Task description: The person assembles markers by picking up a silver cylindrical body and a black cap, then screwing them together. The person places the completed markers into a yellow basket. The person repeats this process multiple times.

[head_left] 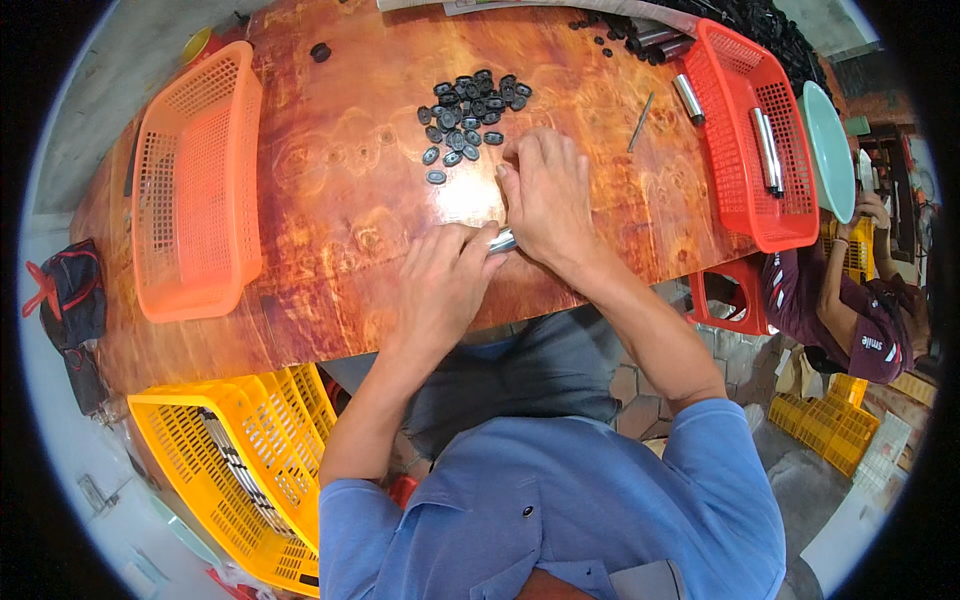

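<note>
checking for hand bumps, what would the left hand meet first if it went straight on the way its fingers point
The left hand would first meet the silver tube it touches, then probably the right hand just beyond; depth is hard to judge.

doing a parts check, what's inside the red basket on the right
At least one shiny metal tube shows inside the red plastic basket. The spot directly beneath it is covered, so anything there cannot be seen.

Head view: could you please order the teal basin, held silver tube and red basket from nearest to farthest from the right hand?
1. Held silver tube: right by the right hand, lower left.
2. Red basket: off to the right.
3. Teal basin: just past the basket.
</note>
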Available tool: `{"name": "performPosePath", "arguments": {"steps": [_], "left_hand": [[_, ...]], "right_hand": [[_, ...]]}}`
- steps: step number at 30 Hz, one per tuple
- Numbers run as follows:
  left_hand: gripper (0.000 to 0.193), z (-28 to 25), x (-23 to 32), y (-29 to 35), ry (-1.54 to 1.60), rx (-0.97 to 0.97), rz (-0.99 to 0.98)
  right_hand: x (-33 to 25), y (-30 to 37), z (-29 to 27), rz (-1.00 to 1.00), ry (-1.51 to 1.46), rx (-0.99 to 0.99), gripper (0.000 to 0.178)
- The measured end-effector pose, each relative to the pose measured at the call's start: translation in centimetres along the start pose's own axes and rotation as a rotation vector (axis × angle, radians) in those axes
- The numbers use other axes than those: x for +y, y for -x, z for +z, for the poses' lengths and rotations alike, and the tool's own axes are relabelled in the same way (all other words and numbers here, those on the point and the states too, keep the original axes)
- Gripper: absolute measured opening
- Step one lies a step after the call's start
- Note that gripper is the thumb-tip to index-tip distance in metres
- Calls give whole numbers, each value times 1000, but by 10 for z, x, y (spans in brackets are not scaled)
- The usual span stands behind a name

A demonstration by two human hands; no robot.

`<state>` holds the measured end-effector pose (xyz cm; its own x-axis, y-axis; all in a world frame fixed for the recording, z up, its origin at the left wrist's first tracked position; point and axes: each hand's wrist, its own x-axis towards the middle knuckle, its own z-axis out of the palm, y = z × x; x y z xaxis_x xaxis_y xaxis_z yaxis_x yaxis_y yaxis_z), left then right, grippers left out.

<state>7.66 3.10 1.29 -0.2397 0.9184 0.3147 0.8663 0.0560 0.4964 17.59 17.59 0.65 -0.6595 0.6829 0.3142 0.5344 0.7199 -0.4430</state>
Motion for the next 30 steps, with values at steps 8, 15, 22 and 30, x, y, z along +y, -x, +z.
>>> {"name": "performPosePath", "arguments": {"steps": [8, 15, 22, 30], "left_hand": [[39, 2, -2, 3, -17, 18, 107], [41, 1, 1, 5, -94, 38, 124], [30, 26, -2, 6, -2, 158, -27], [38, -22, 31, 49, 827, 163, -448]], "right_hand": [[3, 5, 1, 5, -19, -7, 26], [4, 3, 4, -24, -79, 18, 26], [4, 2, -1, 337, -842, 59, 33], [54, 6, 13, 276, -663, 37, 37]]}}
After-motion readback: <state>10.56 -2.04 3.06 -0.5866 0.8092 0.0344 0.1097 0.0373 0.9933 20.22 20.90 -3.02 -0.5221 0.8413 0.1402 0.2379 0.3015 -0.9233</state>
